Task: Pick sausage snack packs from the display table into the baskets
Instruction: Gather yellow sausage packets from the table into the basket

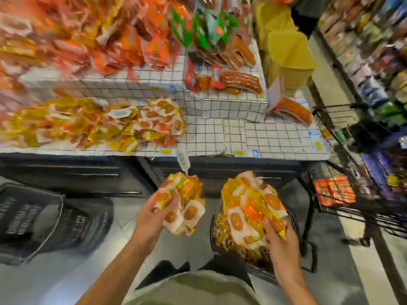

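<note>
Left hand and right hand each grip sausage packs; basket beneath right part-filled, table pile ahead remains.

Yellow-white sausage packs heaped on table; bunches in both hands; right basket full, left basket on floor.

Glossy plastic snack packs, black wire cart

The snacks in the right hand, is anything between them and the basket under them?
Nothing visible. The right hand holds its snacks directly above the basket, which already has packs in it. The left hand with its own bunch is off to the side.
</note>
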Motion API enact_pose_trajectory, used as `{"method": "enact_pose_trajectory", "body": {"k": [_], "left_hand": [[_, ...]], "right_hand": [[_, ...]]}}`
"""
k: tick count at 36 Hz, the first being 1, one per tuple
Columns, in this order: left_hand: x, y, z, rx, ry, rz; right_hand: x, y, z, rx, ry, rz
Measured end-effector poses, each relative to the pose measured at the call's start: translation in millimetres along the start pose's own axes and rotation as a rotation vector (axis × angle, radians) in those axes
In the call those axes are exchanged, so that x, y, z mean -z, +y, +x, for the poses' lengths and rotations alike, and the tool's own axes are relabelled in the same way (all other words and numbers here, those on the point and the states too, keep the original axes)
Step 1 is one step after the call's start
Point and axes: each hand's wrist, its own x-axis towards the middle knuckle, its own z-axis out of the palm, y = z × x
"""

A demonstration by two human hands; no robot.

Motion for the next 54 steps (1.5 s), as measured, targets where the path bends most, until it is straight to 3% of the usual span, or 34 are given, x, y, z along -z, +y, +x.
{"method": "enact_pose_trajectory", "body": {"k": [13,21,28,46,54], "left_hand": [[236.2,34.9,-28.0,-0.131,0.265,-0.211],[327.4,39.9,-46.8,-0.178,0.525,-0.284],[376.7,40.3,-42.5,-0.222,0.675,-0.262],[432.0,157.1,70.1,-0.189,0.727,-0.245],[453.9,246.7,159.0,-0.232,0.570,-0.155]], "right_hand": [[-197.7,-17.3,-87.3,0.077,-0.148,-0.179],[-293.3,-50.4,-122.3,0.186,-0.311,-0.256],[-357.6,-62.8,-120.1,0.167,-0.401,-0.254],[-540.3,-131.7,-49.1,0.020,-0.525,-0.174],[-587.9,-159.6,-17.2,-0.003,-0.534,-0.081]]}}
